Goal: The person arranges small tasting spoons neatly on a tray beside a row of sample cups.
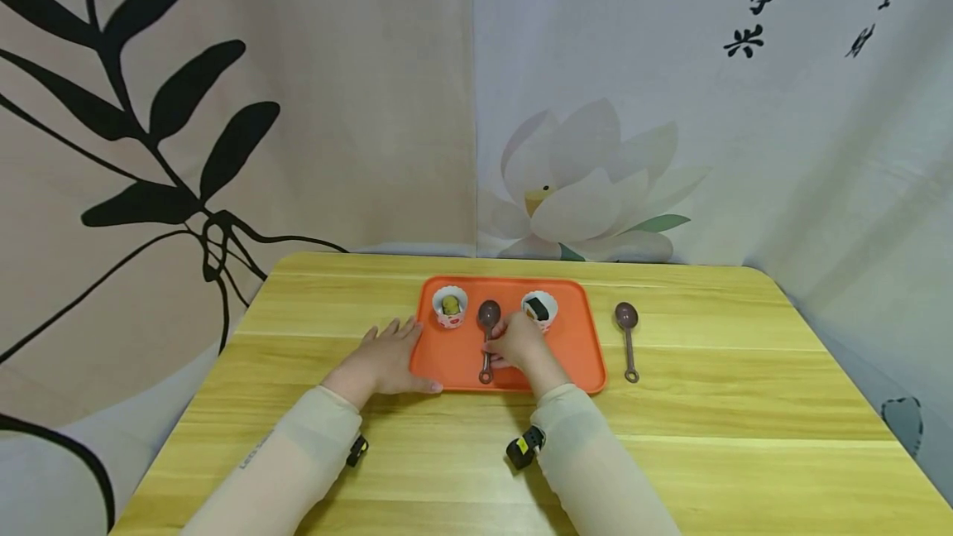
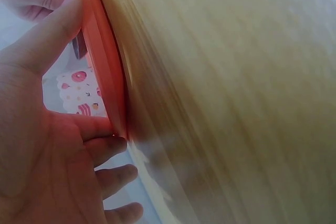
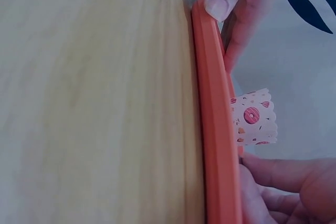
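Pinching the brown spoon by its handle, my right hand is bringing thumb and fingers together on it, while the spoon is lying lengthwise over the orange tray, its bowl pointing away from me and its ringed end sitting near the front rim. My left hand is resting against the tray's left side, its fingers spreading apart and fairly straight, its thumb reaching along the front edge. On the tray, two scalloped paper cups are flanking the spoon: the left cup is holding something yellowish green, and the right cup, just beyond my right hand, is holding a piece with a dark band around white. A second spoon is lying well apart from my hands, to the right of the tray on the wooden table. Behind it all, a pale cloth is hanging, showing dark leaves and a white lotus
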A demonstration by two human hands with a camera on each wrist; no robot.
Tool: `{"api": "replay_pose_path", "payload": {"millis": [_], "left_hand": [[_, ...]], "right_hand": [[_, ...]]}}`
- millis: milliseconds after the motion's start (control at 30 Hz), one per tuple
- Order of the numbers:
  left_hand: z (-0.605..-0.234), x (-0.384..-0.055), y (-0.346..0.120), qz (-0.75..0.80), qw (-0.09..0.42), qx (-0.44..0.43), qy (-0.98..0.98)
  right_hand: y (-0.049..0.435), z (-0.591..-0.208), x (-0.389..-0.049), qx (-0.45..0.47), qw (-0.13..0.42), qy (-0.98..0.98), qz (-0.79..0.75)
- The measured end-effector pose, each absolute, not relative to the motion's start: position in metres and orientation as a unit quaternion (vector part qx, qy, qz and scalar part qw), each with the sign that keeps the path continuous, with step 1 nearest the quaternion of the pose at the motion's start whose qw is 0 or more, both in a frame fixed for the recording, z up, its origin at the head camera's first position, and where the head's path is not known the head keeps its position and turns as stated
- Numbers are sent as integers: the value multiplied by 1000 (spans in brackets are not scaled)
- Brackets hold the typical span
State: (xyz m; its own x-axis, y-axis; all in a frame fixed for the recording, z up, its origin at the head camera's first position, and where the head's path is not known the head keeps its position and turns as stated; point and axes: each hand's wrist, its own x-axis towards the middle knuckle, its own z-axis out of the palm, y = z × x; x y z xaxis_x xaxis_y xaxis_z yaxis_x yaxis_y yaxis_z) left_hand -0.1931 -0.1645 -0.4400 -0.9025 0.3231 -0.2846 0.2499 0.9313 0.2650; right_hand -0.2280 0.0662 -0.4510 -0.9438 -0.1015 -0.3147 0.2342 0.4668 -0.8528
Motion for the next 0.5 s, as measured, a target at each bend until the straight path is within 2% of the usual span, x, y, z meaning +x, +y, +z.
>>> {"api": "replay_pose_path", "payload": {"millis": [500], "left_hand": [[-439,-193,-164,111,165,145,969]], "right_hand": [[66,-450,-228,50,161,847,-505]]}}
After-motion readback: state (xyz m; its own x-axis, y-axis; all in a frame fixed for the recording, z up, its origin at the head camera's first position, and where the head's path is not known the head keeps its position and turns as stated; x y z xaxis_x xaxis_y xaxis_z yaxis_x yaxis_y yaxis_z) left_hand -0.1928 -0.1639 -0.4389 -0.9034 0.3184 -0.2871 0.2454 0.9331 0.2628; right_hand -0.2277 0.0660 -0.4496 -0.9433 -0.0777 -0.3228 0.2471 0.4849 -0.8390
